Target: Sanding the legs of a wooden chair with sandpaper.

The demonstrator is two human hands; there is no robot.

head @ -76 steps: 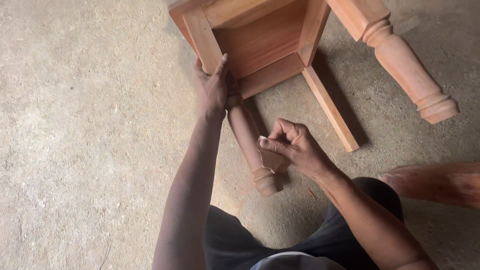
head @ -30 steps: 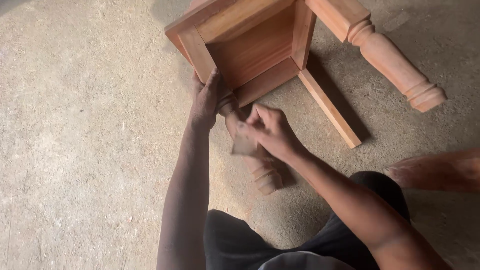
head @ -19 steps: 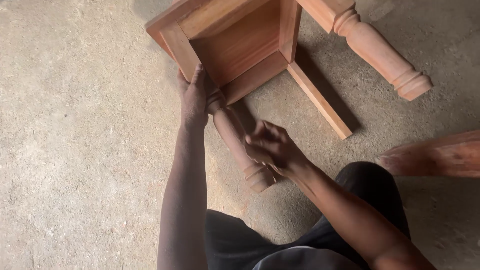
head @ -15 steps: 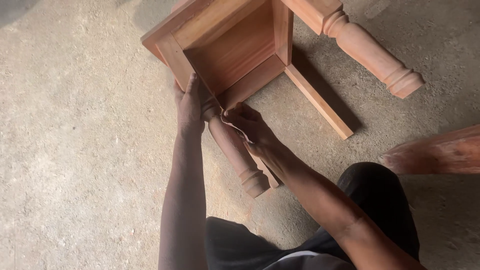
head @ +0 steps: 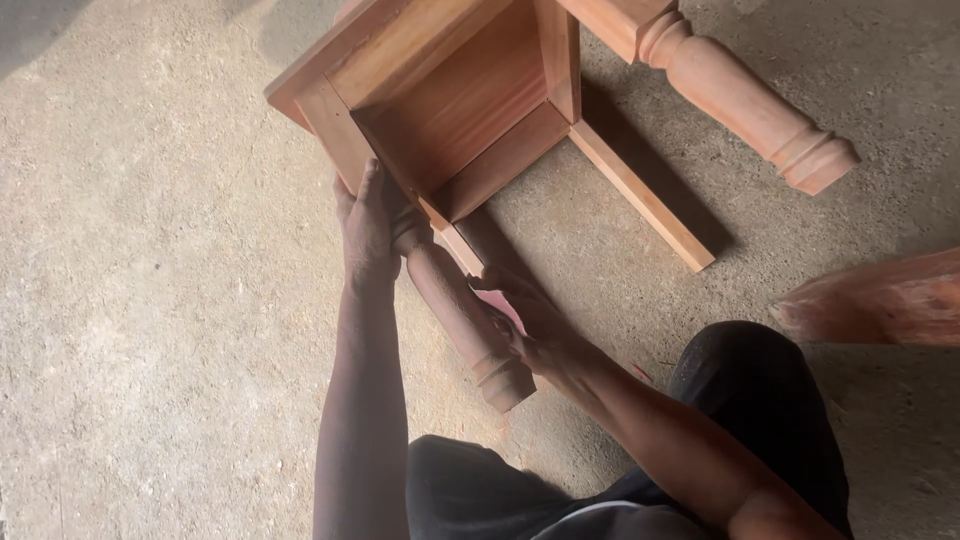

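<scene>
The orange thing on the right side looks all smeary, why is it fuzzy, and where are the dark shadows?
Head view: the orange blur at the right edge is out of focus and cannot be identified; a dark shadow lies on the floor beside the stool; the hands look fairly sharp.

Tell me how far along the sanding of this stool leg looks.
Done: cannot tell; the wooden stool looks evenly bare. In hand: left hand grips the top of the near turned leg; right hand presses sandpaper against its side. Left: the far leg lies untouched.
</scene>
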